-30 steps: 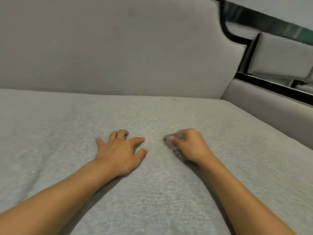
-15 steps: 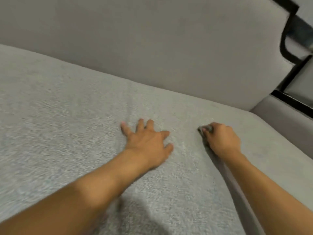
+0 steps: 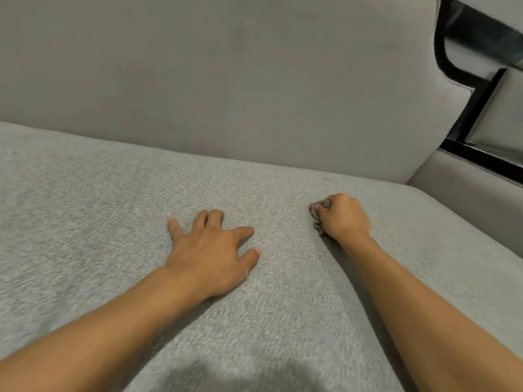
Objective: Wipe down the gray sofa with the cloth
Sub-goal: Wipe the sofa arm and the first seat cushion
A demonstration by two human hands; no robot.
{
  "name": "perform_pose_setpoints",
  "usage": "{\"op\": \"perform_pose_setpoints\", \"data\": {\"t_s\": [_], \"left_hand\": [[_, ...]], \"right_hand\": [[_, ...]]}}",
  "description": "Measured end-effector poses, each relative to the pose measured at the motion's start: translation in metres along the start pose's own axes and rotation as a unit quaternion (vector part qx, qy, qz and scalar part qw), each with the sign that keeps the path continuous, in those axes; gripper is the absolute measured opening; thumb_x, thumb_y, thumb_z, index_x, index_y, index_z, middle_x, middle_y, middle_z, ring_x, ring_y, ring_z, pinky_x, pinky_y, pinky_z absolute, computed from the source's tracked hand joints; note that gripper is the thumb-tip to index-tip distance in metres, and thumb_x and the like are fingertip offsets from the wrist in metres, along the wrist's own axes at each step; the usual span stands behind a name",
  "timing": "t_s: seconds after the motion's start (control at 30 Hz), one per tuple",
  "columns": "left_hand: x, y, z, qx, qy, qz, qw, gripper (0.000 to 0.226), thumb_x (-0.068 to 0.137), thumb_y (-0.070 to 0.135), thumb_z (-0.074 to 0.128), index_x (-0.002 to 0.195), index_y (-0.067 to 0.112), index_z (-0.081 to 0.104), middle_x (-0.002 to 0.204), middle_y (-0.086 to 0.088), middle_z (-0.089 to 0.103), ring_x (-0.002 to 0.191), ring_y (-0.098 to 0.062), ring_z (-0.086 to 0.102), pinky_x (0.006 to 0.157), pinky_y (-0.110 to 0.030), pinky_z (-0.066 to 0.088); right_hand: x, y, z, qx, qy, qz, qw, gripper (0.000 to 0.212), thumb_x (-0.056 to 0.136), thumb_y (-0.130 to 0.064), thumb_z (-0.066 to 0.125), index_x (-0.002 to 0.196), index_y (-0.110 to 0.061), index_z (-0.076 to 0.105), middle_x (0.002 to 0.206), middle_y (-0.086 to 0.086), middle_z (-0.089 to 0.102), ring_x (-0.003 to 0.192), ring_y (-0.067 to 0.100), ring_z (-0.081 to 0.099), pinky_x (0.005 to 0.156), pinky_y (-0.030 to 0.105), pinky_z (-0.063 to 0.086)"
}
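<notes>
The gray sofa fills the view: a textured seat cushion [image 3: 113, 222] below and a smooth backrest [image 3: 226, 80] behind it. My right hand [image 3: 343, 217] grips a small bunched gray cloth [image 3: 317, 212] and presses it onto the seat, right of centre. Only the cloth's left edge shows past my fingers. My left hand [image 3: 213, 250] rests flat on the seat with fingers spread, to the left of the cloth and apart from it.
The sofa's padded armrest [image 3: 467, 202] rises at the right. Beyond it stand a black frame [image 3: 481, 154] and another gray upholstered piece [image 3: 506, 108]. The seat stretches away to the left.
My right hand has slid the cloth a little away from my left hand, toward the backrest. The left hand stays flat on the seat. My head has swung, shifting the view.
</notes>
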State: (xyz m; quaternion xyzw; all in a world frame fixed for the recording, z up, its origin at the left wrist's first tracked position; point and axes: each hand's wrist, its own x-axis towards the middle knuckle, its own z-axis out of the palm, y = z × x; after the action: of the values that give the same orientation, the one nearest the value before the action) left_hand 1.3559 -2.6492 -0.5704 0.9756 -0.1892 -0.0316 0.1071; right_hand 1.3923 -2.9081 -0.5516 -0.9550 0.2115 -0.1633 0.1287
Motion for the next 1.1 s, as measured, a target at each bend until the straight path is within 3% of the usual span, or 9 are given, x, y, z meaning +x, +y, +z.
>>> {"op": "perform_pose_setpoints", "data": {"t_s": [0.07, 0.17, 0.27, 0.37, 0.57, 0.7, 0.77, 0.97, 1.1], "left_hand": [[0.012, 0.011, 0.000, 0.016, 0.000, -0.006, 1.000, 0.063, 0.097, 0.075, 0.027, 0.156, 0.053, 0.024, 0.166, -0.006, 0.018, 0.155, -0.028, 0.007, 0.117, -0.076, 0.000], [0.030, 0.027, -0.002, 0.032, -0.006, -0.013, 0.999, 0.062, 0.097, 0.075, 0.027, 0.155, 0.053, 0.026, 0.166, -0.006, 0.017, 0.156, -0.029, 0.006, 0.116, -0.076, 0.000], [0.040, 0.041, -0.002, 0.024, -0.011, -0.021, 0.999, 0.062, 0.097, 0.075, 0.026, 0.155, 0.054, 0.027, 0.166, -0.005, 0.017, 0.156, -0.028, 0.004, 0.116, -0.077, -0.002], [0.040, 0.044, 0.004, 0.010, -0.017, -0.037, 0.999, 0.062, 0.097, 0.076, 0.024, 0.156, 0.056, 0.021, 0.168, -0.001, 0.014, 0.156, -0.026, 0.003, 0.117, -0.076, -0.002], [0.035, 0.044, 0.007, -0.010, 0.000, -0.055, 0.998, 0.061, 0.095, 0.078, 0.024, 0.154, 0.060, 0.020, 0.170, 0.005, 0.010, 0.157, -0.021, 0.005, 0.119, -0.073, 0.004], [0.029, 0.044, 0.013, -0.004, 0.012, -0.057, 0.998, 0.061, 0.096, 0.077, 0.024, 0.154, 0.059, 0.021, 0.170, 0.004, 0.013, 0.157, -0.022, 0.007, 0.119, -0.072, 0.004], [0.028, 0.047, 0.012, 0.001, 0.010, -0.064, 0.998, 0.061, 0.097, 0.075, 0.026, 0.154, 0.058, 0.022, 0.169, 0.002, 0.015, 0.156, -0.023, 0.009, 0.118, -0.073, 0.007], [0.046, 0.068, 0.007, 0.012, 0.008, -0.075, 0.997, 0.058, 0.097, 0.073, 0.030, 0.152, 0.053, 0.031, 0.164, -0.003, 0.022, 0.153, -0.026, 0.016, 0.116, -0.073, 0.014], [0.059, 0.071, 0.007, 0.031, 0.012, -0.064, 0.997, 0.060, 0.097, 0.074, 0.026, 0.154, 0.056, 0.025, 0.166, 0.002, 0.020, 0.154, -0.024, 0.015, 0.117, -0.071, 0.014]], "right_hand": [[0.004, -0.010, 0.005, 0.045, -0.051, -0.084, 0.994, 0.030, 0.097, -0.037, 0.061, 0.069, -0.026, 0.056, 0.079, -0.002, 0.067, 0.080, 0.024, 0.065, 0.065, 0.031, 0.045], [0.000, -0.013, 0.008, 0.106, -0.136, -0.185, 0.967, 0.027, 0.095, -0.039, 0.064, 0.072, -0.027, 0.062, 0.067, -0.010, 0.067, 0.068, 0.011, 0.067, 0.062, 0.030, 0.050], [0.031, 0.013, 0.001, -0.004, -0.050, -0.129, 0.990, 0.023, 0.098, -0.039, 0.059, 0.083, -0.022, 0.064, 0.089, -0.005, 0.070, 0.089, 0.024, 0.066, 0.065, 0.031, 0.043], [0.056, 0.039, -0.005, -0.019, 0.000, -0.051, 0.998, 0.020, 0.101, -0.035, 0.056, 0.090, -0.021, 0.066, 0.099, -0.001, 0.068, 0.098, 0.031, 0.065, 0.070, 0.033, 0.042], [0.052, 0.018, 0.014, 0.072, -0.084, -0.197, 0.974, 0.026, 0.095, -0.046, 0.062, 0.097, -0.023, 0.073, 0.093, -0.002, 0.074, 0.092, 0.023, 0.068, 0.077, 0.036, 0.054], [0.075, 0.060, -0.004, -0.073, 0.014, -0.044, 0.996, 0.027, 0.100, -0.038, 0.055, 0.104, -0.014, 0.069, 0.109, 0.015, 0.069, 0.099, 0.038, 0.065, 0.072, 0.036, 0.042], [0.073, 0.065, -0.006, -0.072, 0.001, -0.017, 0.997, 0.030, 0.101, -0.036, 0.052, 0.107, -0.011, 0.067, 0.111, 0.017, 0.068, 0.100, 0.038, 0.065, 0.071, 0.035, 0.041], [0.002, -0.022, 0.012, 0.031, -0.094, -0.259, 0.961, 0.026, 0.099, -0.041, 0.053, 0.109, -0.023, 0.069, 0.106, 0.009, 0.071, 0.099, 0.033, 0.065, 0.078, 0.037, 0.051], [0.005, 0.011, 0.000, -0.005, -0.061, -0.250, 0.966, 0.026, 0.101, -0.042, 0.050, 0.113, -0.024, 0.065, 0.107, 0.008, 0.069, 0.099, 0.033, 0.064, 0.073, 0.037, 0.044]]}}
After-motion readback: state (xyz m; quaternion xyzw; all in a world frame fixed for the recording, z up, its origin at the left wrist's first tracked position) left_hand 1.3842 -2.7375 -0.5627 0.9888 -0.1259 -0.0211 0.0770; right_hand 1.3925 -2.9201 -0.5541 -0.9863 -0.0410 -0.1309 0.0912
